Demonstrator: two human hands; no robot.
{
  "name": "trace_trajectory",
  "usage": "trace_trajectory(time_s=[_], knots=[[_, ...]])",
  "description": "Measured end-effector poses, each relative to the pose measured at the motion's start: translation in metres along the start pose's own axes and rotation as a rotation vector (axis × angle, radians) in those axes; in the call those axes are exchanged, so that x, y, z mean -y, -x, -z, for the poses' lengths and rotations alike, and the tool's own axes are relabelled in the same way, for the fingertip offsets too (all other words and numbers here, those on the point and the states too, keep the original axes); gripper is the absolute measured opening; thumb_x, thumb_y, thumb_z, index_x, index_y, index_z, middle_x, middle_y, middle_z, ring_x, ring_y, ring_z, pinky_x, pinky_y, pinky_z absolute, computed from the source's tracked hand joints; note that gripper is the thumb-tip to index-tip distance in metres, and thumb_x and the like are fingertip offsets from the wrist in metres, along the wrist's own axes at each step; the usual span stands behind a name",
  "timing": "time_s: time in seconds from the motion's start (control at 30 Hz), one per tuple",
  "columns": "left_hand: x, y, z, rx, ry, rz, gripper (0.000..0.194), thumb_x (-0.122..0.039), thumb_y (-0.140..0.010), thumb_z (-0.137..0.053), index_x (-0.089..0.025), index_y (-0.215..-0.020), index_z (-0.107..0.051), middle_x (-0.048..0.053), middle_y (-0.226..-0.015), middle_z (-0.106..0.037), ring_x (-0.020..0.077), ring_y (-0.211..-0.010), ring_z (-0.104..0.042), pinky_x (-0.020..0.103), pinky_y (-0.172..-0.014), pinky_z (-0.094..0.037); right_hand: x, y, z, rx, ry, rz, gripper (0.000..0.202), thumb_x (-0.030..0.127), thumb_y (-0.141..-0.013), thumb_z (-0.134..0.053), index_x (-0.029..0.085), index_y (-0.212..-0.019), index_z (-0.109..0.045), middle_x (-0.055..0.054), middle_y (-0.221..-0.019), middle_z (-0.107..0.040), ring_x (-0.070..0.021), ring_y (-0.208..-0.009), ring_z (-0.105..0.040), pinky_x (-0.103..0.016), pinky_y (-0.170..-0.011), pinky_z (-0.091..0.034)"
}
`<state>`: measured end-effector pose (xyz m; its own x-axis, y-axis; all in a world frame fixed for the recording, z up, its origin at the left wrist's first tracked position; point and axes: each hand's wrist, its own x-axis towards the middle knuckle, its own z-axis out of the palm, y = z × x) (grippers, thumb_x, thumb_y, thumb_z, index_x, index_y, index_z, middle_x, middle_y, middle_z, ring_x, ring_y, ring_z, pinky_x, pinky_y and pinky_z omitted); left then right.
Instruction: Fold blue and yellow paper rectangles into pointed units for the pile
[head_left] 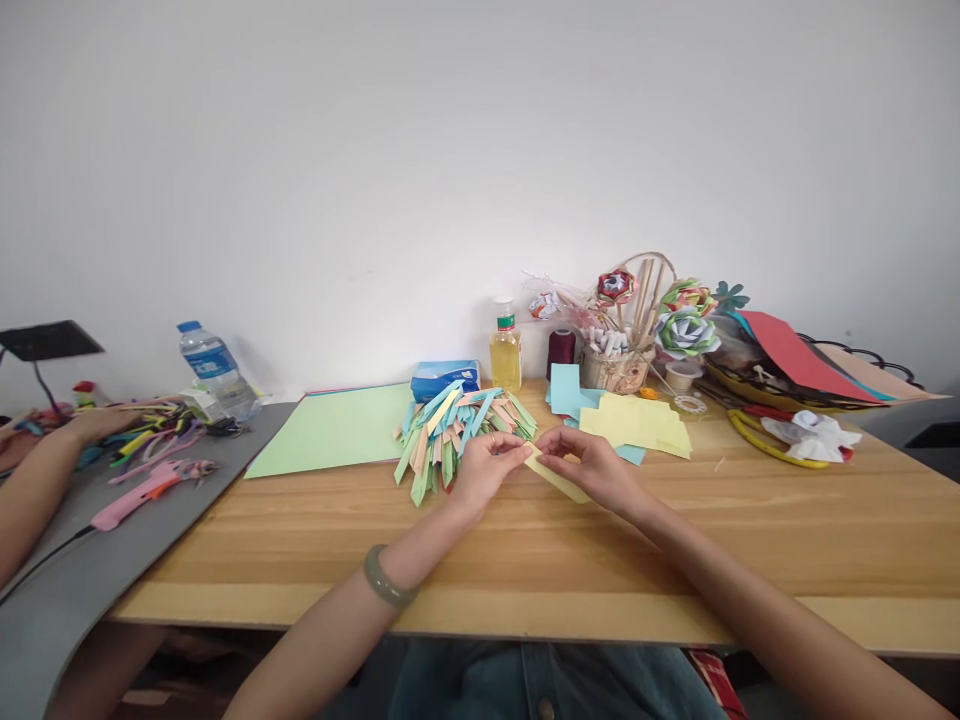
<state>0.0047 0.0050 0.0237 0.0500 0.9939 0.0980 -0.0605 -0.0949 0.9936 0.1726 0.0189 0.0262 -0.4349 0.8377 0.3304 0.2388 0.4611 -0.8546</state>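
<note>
A narrow yellow paper strip [559, 480] slants over the wooden table [480, 580], its upper end between my two hands. The thumb and fingers of my left hand [491, 470] pinch that end; a green bangle circles the wrist. Close beside it, my right hand [589, 465] grips the strip's edge with bent fingers. Behind my left hand lies a heap of folded green, blue and peach paper strips [431, 445]. Beyond my right hand are yellow paper rectangles [637, 422] and blue ones [565, 390].
Light green sheets [330, 430], a tissue pack [444, 380], a bottle of yellow liquid [505, 350] and a basket with paper flowers [619, 368] stand or lie behind. Another person's arm [37, 480], a pink glue gun [142, 493] and a water bottle [217, 370] are left.
</note>
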Motion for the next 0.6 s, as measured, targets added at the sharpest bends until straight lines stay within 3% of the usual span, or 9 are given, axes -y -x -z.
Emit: trace_trajectory(time_s=[0.5,0.6], knots=[[0.0036,-0.0013,0.0023,0.001,-0.091,-0.082,0.015,-0.029,-0.067,-0.067,-0.015,-0.072,-0.068,0.004,-0.075,-0.065,0.0157,-0.073,-0.056,0.025,-0.067,-0.044,0.0012,0.0007,-0.0008,-0.011,0.045,-0.015,0.020,0.040,-0.078,-0.055,0.020,-0.080,-0.060,-0.002,-0.076,-0.064,-0.0170,-0.069,-0.057,-0.031,-0.066,-0.045],[-0.0023,-0.0026,0.0044,-0.056,-0.017,-0.083,0.016,-0.030,-0.065,-0.068,-0.015,-0.071,-0.067,0.003,-0.075,-0.064,0.0141,-0.071,-0.056,0.024,-0.065,-0.044,-0.0008,-0.0012,0.0025,-0.022,0.109,-0.043,0.022,0.042,-0.077,-0.056,0.021,-0.080,-0.061,-0.001,-0.076,-0.064,-0.0163,-0.067,-0.055,-0.030,-0.063,-0.044]])
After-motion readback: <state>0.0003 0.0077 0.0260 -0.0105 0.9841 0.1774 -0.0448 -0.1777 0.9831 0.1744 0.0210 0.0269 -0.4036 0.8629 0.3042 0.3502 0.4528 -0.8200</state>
